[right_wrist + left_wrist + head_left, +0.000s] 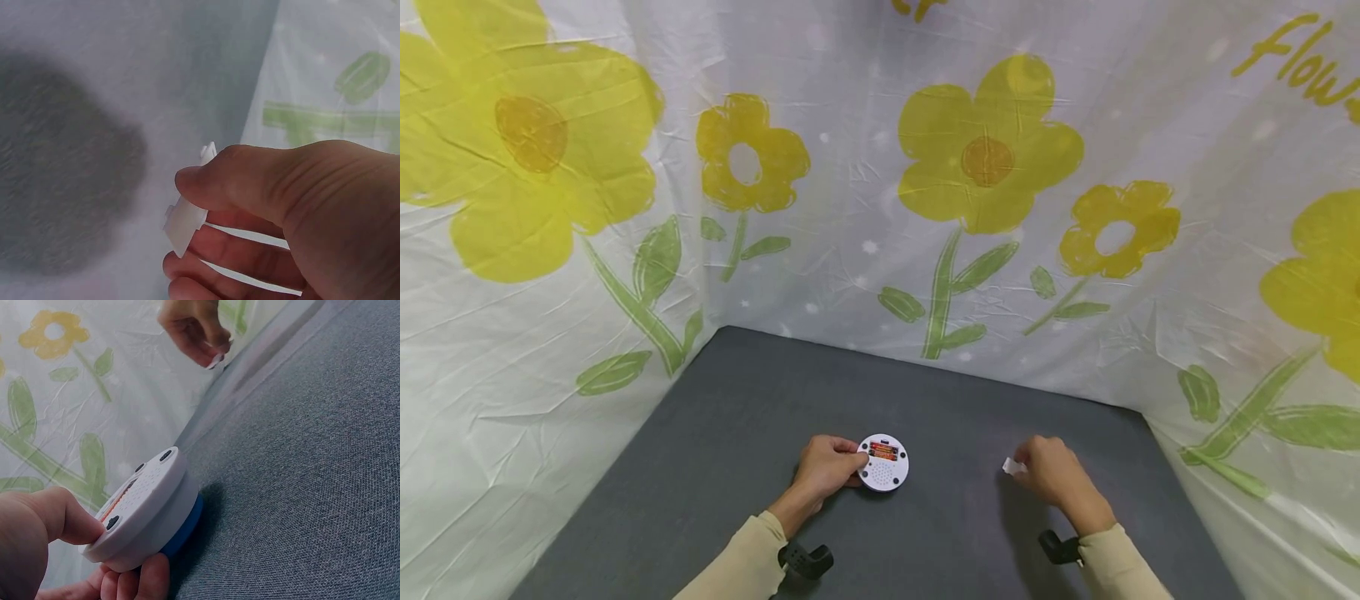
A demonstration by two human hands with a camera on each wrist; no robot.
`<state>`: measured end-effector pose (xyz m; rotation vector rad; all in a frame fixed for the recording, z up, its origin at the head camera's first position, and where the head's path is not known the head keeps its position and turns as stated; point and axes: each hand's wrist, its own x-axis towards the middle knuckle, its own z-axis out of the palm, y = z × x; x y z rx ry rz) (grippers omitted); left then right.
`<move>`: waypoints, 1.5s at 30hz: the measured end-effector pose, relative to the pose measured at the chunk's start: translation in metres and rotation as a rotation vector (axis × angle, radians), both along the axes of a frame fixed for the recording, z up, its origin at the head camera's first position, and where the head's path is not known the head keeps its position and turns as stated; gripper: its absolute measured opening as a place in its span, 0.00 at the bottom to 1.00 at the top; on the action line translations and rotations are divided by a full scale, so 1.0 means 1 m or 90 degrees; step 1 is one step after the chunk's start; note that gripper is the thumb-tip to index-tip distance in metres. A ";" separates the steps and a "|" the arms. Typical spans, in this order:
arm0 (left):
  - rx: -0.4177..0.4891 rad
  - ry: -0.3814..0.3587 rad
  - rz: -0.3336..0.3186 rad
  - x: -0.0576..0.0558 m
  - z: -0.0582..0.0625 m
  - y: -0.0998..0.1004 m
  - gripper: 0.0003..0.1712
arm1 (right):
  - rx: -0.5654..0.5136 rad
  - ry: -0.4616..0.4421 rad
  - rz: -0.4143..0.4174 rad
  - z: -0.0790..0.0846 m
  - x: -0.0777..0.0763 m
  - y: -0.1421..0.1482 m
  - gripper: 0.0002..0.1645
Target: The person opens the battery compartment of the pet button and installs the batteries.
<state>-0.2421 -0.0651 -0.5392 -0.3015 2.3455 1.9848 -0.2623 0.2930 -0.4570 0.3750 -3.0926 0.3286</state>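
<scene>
A round white battery-powered device (pixel 882 477) shows its underside, with dark feet, a dotted speaker grille and an uncovered battery slot. Orange-and-black batteries (pixel 883 451) lie in that slot. My left hand (pixel 829 467) grips the device by its left edge, thumb on the underside and fingers beneath. From the left wrist view, the device is tilted and has a blue part (pixel 187 528) on the side toward the table. Off to the right, my right hand (pixel 1051 472) pinches a small white battery cover (pixel 187 222) with little tabs, between thumb and fingers, apart from the device.
A dark grey cloth-covered table (pixel 760 400) lies under both hands. White curtains (pixel 850 275) with yellow flowers stand along its back and sides. Each wrist wears a black band (pixel 806 561).
</scene>
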 end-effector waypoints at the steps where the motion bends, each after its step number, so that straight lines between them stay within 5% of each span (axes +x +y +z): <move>1: -0.001 0.000 0.000 0.000 0.000 0.000 0.14 | -0.002 0.002 0.007 0.002 0.000 -0.003 0.05; 22: -0.003 -0.014 0.007 -0.001 -0.002 0.000 0.15 | -0.015 0.026 0.093 0.021 -0.015 -0.082 0.07; 45: -0.001 -0.005 -0.001 0.001 0.001 0.000 0.13 | -0.042 0.070 0.211 0.017 -0.024 -0.146 0.08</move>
